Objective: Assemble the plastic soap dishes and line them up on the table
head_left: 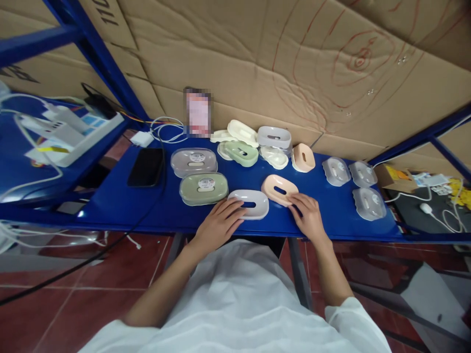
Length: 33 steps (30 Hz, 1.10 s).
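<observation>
A light grey soap dish with a long slot lies near the front edge of the blue table. My left hand grips its left end, fingers over the rim and thumb at the near side. To its right is a peach soap dish, slightly turned. My right hand has thumb and fingers closed on its right corner. Left of the grey dish sits a green soap box under a clear lid with a label. Behind that is a grey soap box, also lidded.
Several cream, green, grey and peach dish parts, including a green dish, stand along the cardboard wall. Three clear lids sit at the right. On the left are a black phone, a white charger and cables. A blurred-out screen leans behind.
</observation>
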Available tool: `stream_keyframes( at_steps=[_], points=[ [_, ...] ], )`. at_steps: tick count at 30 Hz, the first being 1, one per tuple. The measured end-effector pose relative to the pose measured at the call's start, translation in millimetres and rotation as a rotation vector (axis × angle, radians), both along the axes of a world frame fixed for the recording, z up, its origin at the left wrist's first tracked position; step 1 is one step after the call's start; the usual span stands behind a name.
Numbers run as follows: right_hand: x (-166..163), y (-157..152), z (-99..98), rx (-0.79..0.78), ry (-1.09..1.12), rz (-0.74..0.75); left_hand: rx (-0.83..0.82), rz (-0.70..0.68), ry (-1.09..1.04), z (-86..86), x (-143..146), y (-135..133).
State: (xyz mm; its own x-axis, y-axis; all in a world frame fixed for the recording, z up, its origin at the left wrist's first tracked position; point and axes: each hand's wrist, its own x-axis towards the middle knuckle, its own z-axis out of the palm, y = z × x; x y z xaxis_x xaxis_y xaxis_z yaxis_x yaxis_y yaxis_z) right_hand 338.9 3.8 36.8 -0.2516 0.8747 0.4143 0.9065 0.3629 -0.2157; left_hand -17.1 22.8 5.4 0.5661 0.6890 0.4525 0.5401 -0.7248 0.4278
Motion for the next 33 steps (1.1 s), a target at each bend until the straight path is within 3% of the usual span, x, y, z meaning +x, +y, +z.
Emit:
stream_keyframes(
  at_steps=[4, 9, 20, 25, 28, 33],
  points=[
    [8, -22, -8.7, 0.014, 0.047, -0.065, 0.013, 0.007, 0.016, 1.6, 1, 0],
    [12, -12, -9.4, 0.041, 0.016, -0.141, 0.015, 0.02, 0.013, 3.5, 2, -2],
    [-17, 21, -13.3, -0.003, 0.028, 0.018, 0.047, -0.014, -0.001, -0.6, -1, -1],
    [1, 30, 6.3, 0.002, -0.146, -0.169, 0.049, -0.005, 0.011, -2.1, 0, -1],
    [-6, 51, 21.2, 0.057, -0.2, -0.304, 0.058, 0.0, 0.02, -1.9, 0, -1],
    [-47, 118, 26.6, -0.071, -0.276, -0.202, 0.067, 0.013, 0.028, -1.5, 0, -1]
  ],
)
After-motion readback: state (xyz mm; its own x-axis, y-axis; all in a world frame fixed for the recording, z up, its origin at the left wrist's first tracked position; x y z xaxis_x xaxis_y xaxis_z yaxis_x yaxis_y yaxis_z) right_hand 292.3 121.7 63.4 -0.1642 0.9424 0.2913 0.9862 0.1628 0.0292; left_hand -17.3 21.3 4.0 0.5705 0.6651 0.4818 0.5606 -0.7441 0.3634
